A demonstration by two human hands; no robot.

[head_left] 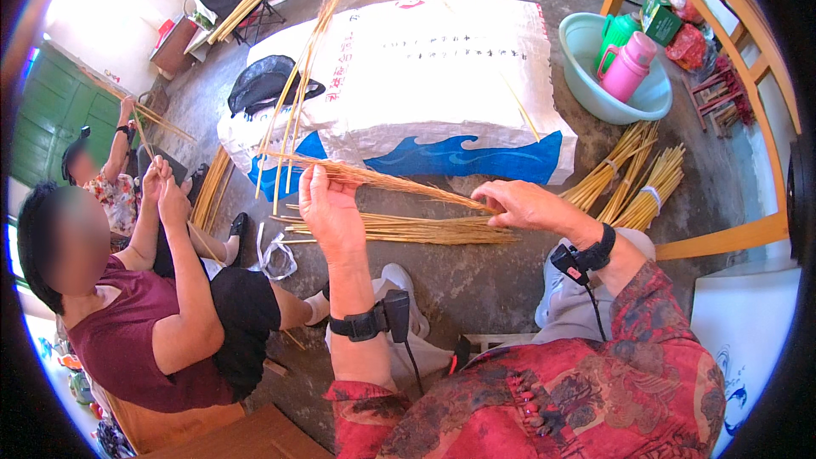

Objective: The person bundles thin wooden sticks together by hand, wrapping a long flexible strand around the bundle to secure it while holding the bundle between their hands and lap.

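Stretched between my two hands is a thin bundle of reddish-brown straw stalks (399, 183), sloping down to the right. My left hand (331, 211) is closed around its left part, with the stalk ends sticking out past the fingers. Over at its right end, my right hand (529, 206) pinches the narrow tip between thumb and fingers. A loose pile of yellow stalks (425, 229) lies on the floor just below the bundle. Behind it stands a large white woven sack (442, 76) with blue waves, with a few long stalks (293, 106) and a black cap (272, 83) on top.
Tied stalk bundles (650, 187) lie at the right, below a pale green basin (574, 76) holding a pink thermos (631, 68) and a green one. A wooden frame (739, 242) borders the right side. Two people sit at the left, handling stalks. White ribbon (276, 257) lies on the floor.
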